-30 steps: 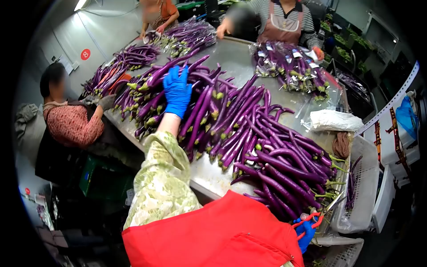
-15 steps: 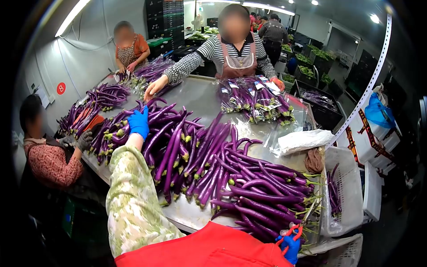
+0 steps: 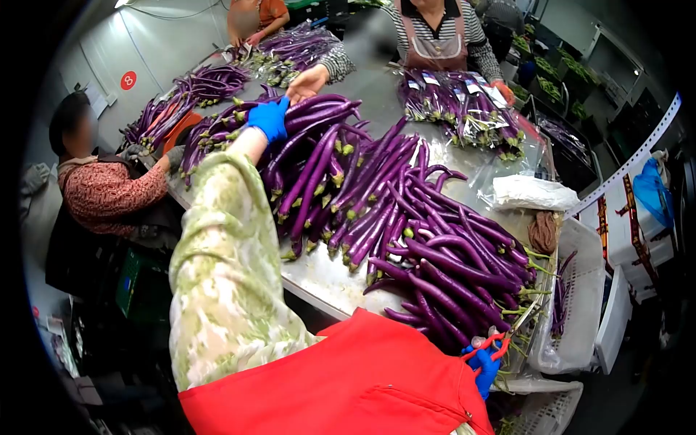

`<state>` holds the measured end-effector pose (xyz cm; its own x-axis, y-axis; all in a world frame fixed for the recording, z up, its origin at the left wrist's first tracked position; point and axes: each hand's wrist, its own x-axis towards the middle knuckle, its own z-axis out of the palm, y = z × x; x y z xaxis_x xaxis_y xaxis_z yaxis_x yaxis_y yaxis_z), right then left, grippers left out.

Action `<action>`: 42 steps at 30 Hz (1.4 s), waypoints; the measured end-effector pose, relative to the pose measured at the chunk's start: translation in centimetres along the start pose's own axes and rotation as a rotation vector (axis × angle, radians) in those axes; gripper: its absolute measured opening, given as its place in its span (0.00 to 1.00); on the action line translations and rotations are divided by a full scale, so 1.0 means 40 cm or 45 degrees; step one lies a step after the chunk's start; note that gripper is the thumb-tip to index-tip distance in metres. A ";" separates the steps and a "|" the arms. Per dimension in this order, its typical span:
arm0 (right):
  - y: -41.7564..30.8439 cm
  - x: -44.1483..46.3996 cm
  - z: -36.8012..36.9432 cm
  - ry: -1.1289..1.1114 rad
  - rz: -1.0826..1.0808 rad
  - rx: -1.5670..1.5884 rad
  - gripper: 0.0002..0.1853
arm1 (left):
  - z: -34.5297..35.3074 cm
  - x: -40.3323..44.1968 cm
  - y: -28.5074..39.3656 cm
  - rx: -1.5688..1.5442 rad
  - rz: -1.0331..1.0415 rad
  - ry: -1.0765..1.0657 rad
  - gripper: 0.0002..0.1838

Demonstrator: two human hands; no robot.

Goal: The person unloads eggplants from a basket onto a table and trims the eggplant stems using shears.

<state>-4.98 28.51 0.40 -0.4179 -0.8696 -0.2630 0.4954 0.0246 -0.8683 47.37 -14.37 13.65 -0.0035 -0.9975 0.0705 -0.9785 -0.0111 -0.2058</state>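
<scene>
My left hand [image 3: 268,120], in a blue glove, reaches across the table with its fingers closed over some long purple eggplants [image 3: 322,110] at the far side of the pile. A co-worker's bare hand [image 3: 307,82] is right beside it. Low at the right, my right hand [image 3: 486,366], also blue-gloved, holds red-handled scissors [image 3: 500,346], the blades pointing up and away beside the green stems. The main eggplant heap [image 3: 449,254] spreads between my two hands, with many stems toward the right edge.
Bagged eggplants [image 3: 457,105] lie before the co-worker opposite. A white bundle [image 3: 535,193] and a brown cloth [image 3: 542,232] rest at the right edge, above a white crate [image 3: 580,290]. Another worker [image 3: 109,181] stands at the left, near an orange-red object [image 3: 183,130].
The view has tilted down and shifted left. My left hand remains at the far eggplants, and the co-worker's hand has turned palm up beside it. My right hand still holds the scissors.
</scene>
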 end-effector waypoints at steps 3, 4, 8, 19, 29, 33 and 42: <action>-0.002 -0.005 0.005 0.019 0.010 -0.022 0.38 | 0.049 -0.023 -0.002 0.043 -0.084 0.119 0.44; -0.002 -0.002 0.000 0.022 0.002 -0.013 0.38 | 0.041 -0.018 -0.012 -0.042 -0.064 0.025 0.43; -0.017 0.015 0.021 0.012 -0.008 -0.022 0.39 | 0.024 -0.018 -0.015 -0.151 0.000 -0.071 0.36; 0.007 0.028 0.029 -0.057 0.111 -0.100 0.37 | 0.104 -0.257 0.398 -0.837 0.203 -0.279 0.57; -0.016 0.029 0.027 -0.070 0.133 0.034 0.41 | 0.196 -0.335 0.553 -0.652 -0.051 -0.121 0.59; -0.016 0.036 0.021 0.001 0.120 -0.136 0.43 | 0.201 -0.404 0.544 -0.752 0.041 0.310 0.49; 0.009 0.060 0.017 -0.018 0.167 -0.344 0.43 | 0.110 -0.439 0.485 -1.021 0.072 0.893 0.30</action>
<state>-5.26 26.10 -0.25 -0.3519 -0.8572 -0.3760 0.3232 0.2657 -0.9082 29.37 2.63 4.12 0.0787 -0.7292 0.6797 -0.8223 0.3380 0.4578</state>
